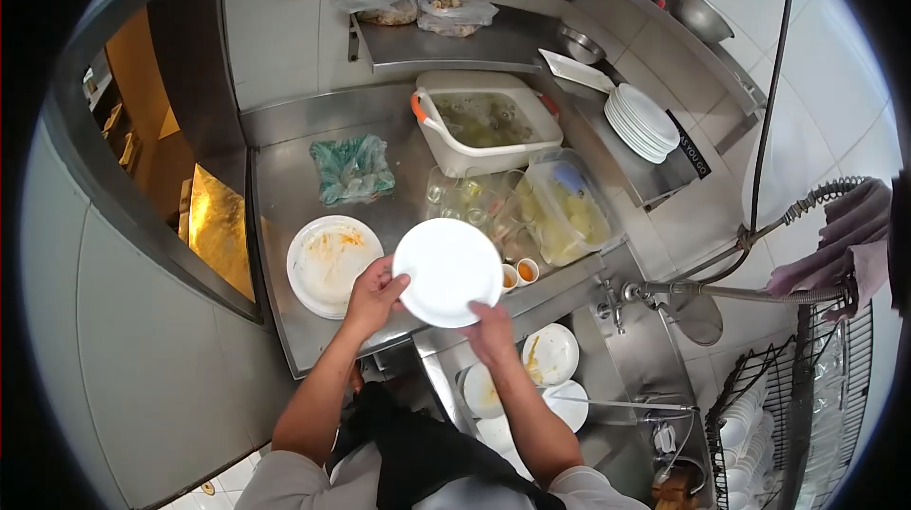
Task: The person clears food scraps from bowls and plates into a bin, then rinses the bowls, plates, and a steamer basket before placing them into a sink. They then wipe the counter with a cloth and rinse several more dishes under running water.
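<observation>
Between my two hands is a white plate [448,271], its face plain white. My left hand [376,294] grips its left rim with the thumb on top. At the lower right rim, my right hand [490,328] pinches the edge. Just left of it, a larger white plate [323,294] with orange smears lies on the steel counter [277,189]. Below my right hand, several plates sit in the sink, among them a plate with a yellow-brown streak [560,354]. Two small cups with orange contents [528,270] stand beyond the held plate.
A white tub of murky water [432,135] stands at the back, near drinking glasses [454,195] and a clear plastic container [585,235]. A green plastic bag [353,171] lies left. Stacked plates [641,121] fill the right shelf. A faucet [612,306] and a hose [824,197] jut in at right.
</observation>
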